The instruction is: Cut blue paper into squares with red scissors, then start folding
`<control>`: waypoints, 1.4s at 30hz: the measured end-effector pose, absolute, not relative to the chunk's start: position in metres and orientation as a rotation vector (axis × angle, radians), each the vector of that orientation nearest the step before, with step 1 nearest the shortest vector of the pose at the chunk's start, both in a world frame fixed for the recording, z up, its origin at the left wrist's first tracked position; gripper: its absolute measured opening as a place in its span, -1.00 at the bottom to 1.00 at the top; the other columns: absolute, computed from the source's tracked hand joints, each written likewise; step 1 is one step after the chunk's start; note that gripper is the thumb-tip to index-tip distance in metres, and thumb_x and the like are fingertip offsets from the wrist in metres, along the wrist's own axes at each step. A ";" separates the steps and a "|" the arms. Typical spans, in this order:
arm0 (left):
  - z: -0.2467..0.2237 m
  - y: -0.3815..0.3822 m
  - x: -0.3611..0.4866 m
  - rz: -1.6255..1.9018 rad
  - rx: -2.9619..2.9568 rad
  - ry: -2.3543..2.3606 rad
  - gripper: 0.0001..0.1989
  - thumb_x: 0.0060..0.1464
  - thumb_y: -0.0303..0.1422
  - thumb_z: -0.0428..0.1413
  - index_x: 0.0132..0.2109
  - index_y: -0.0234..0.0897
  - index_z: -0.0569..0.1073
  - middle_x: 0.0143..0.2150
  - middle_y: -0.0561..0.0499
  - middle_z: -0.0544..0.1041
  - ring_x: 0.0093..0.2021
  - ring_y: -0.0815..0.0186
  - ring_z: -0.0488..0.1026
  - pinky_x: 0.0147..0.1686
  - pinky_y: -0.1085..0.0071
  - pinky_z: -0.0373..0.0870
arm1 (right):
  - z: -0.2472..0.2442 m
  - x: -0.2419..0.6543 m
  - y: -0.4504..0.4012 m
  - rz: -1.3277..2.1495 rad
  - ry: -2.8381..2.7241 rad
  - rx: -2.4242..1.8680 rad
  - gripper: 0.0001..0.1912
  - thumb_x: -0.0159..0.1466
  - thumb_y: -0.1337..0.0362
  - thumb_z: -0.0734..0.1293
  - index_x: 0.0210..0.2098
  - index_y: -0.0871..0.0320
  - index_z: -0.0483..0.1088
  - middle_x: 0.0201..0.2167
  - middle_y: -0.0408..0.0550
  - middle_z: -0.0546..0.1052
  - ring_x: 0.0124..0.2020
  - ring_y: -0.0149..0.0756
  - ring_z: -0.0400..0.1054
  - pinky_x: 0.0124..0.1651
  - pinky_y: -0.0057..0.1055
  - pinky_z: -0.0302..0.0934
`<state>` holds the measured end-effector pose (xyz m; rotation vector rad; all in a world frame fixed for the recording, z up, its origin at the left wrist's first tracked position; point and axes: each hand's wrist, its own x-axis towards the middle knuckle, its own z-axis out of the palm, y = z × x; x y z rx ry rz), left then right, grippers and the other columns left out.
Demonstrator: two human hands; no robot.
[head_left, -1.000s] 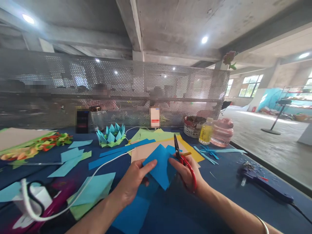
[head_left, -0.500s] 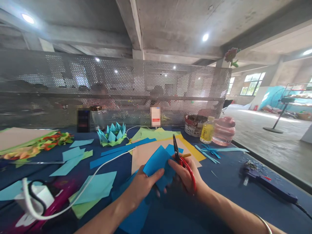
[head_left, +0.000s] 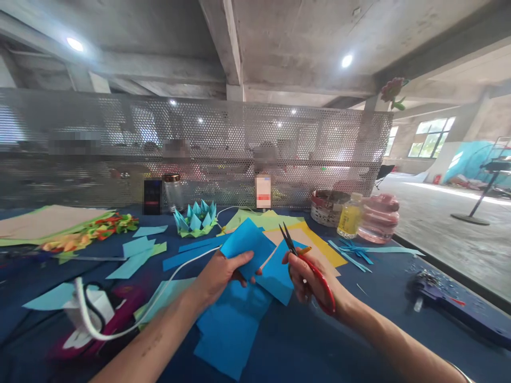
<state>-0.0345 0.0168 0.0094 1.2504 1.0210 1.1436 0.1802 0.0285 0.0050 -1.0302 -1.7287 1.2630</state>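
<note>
My left hand (head_left: 225,271) is closed on a blue sheet of paper (head_left: 246,244), with the thumb lying across its front. Beside that sheet, a second blue piece of paper (head_left: 279,274) slants down between my two hands. My left fingertips meet its left side, and my right fingers are at its right edge; which hand bears it I cannot tell. Red-handled scissors (head_left: 321,279) are gripped in my right hand (head_left: 305,274), their dark blades pointing up and slightly parted. A yellow pencil (head_left: 305,250) also pokes out of that hand. More blue paper (head_left: 233,335) lies below on the table.
Cut blue strips (head_left: 355,250), a yellow-labelled bottle (head_left: 349,217) and a pink jug (head_left: 378,219) stand or lie to the right, with a glue gun (head_left: 447,308) nearer. Leftward are a folded-paper ring (head_left: 195,219), a white cable (head_left: 159,298) and light-blue sheets (head_left: 136,258).
My hands have moved apart. The blue sheet in my left hand has shifted left and up, exposing the second blue piece. The scissors have moved slightly right. The camera view has turned a little left.
</note>
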 end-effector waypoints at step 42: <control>0.015 0.013 -0.039 1.051 1.348 1.044 -0.69 -0.05 -0.13 0.18 -0.39 -0.33 0.48 -0.45 -0.07 0.58 -0.49 0.27 0.49 -0.54 0.44 0.35 | 0.011 0.189 0.025 1.148 -2.158 -1.076 -0.55 0.24 -0.14 0.20 -0.45 0.13 0.12 -0.61 -0.29 0.13 -0.66 -0.54 0.09 -0.65 -0.58 0.03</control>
